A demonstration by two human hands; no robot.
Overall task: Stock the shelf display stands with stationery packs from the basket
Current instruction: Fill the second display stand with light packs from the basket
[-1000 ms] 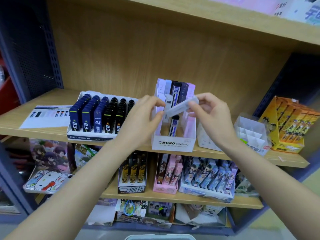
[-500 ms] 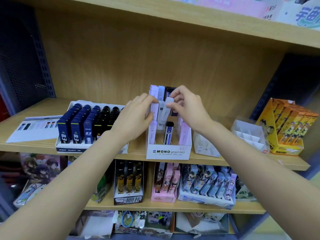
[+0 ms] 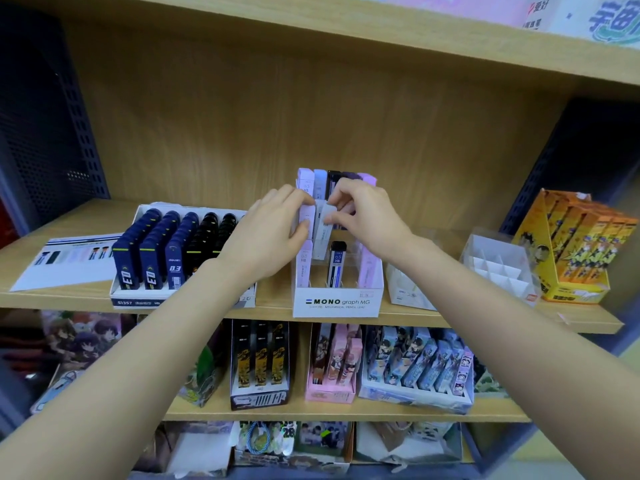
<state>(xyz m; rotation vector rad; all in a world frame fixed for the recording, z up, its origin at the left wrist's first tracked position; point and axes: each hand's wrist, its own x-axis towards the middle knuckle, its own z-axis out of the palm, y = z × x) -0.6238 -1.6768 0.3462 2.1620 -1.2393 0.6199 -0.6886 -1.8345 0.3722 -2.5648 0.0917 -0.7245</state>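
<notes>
Where the stand (image 3: 337, 303) sits on the shelf (image 3: 273, 301), the right grip (image 3: 360, 209) pinches a white pack (image 3: 323, 233), upright and partly down in the second column from the left. Just beside it, the left grip (image 3: 273, 230) pinches a lilac pack (image 3: 307, 216) in the leftmost column.

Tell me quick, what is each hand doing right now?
Left hand: pinches a pink pack standing in the MONO stand.
Right hand: pinches a white pack beside it.
</notes>
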